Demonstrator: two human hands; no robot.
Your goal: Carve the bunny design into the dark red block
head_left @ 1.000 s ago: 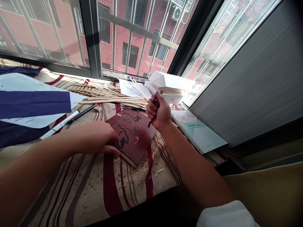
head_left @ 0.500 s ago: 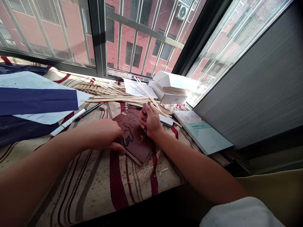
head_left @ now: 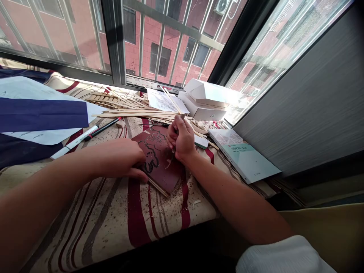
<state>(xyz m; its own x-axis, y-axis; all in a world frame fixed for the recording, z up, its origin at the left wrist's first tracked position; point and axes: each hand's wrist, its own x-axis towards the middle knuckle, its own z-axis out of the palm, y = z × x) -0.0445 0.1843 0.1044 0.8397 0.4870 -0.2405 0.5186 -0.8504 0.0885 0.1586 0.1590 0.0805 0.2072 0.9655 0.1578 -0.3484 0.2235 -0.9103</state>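
A reddish-brown carving board (head_left: 167, 178) lies on the striped cloth, its surface marked with dark outlines and grooves. Over its left edge is my left hand (head_left: 127, 156), thumb stretched along the near side and the other fingers mostly hidden from view. My right hand (head_left: 184, 140) is closed in a fist above the board's right part. Wrapped in it is a slim carving tool (head_left: 182, 116), whose upper end pokes out at the top while its lower tip points down at the board. Pale curled shavings (head_left: 168, 163) rest close to that tip.
Thin wooden strips (head_left: 136, 113) are piled behind the board, near a white box (head_left: 204, 110) by the window. A book (head_left: 244, 155) lies right, markers (head_left: 76, 142) and dark-blue fabric with paper (head_left: 42, 112) left. Crumbs dot the striped cloth (head_left: 113, 227).
The view has tilted and shifted slightly. Both hands keep nearly the same places on the board, the right one still wrapped around the carving tool.
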